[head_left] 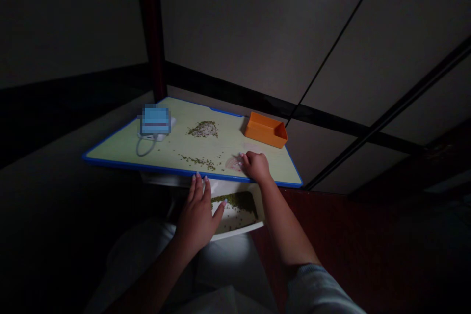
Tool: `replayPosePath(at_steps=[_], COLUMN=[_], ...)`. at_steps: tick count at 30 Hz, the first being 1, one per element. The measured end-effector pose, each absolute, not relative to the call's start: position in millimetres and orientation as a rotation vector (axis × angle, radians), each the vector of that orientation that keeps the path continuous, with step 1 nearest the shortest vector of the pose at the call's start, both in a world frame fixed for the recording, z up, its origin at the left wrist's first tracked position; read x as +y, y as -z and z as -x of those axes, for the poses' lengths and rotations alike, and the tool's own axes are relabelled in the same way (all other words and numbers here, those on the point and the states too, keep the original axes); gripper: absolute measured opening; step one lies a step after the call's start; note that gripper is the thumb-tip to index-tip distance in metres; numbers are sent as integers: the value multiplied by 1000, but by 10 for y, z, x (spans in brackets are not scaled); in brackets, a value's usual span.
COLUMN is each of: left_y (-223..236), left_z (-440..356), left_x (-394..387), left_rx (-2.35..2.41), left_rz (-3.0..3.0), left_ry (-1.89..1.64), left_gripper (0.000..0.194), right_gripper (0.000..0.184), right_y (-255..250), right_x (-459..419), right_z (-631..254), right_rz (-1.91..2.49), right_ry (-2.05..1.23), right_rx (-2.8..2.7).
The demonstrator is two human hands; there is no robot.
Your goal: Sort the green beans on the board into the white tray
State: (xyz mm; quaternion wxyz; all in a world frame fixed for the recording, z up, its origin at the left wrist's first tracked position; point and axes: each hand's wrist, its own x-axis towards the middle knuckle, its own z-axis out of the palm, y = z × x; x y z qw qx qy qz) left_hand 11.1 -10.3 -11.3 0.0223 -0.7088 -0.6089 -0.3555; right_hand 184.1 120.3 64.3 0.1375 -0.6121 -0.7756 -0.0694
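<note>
My left hand (198,211) is open, fingers stretched, its fingertips at the blue front edge of a small pale yellow table (176,113). Below that edge, beside the thumb, sits a white tray (237,230) with small green beans (241,201) in it. My right hand (256,164) is closed low over the tabletop near its front right. Beside the right fingertips shows a pinkish, ribbed, fan-shaped patch (233,163); whether it is an object in the fingers or a print on the table, I cannot tell. Loose green beans (200,162) lie scattered left of that hand.
Farther back on the table lies a heap of white grains mixed with green ones (205,129). An orange open box (265,130) stands at the back right. A blurred blue device (155,120) with a white cable (142,149) is at the left. Dark wall panels rise behind.
</note>
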Motion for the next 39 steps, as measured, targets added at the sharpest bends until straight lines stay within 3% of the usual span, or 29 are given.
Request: replayPosePath(at_steps=[27, 39], left_y=[110, 91], left_z=[-109, -112], left_x=[-99, -102], left_rx=[-1884, -1891], left_rz=[2188, 2198], left_ry=[1101, 1089], left_gripper=[73, 73], right_gripper=[39, 39], right_y=[-615, -628], right_x=[1201, 1190], right_z=[-1918, -1841], right_rz=[1429, 1645], right_ry=[31, 130], right_rx=[-2344, -2318])
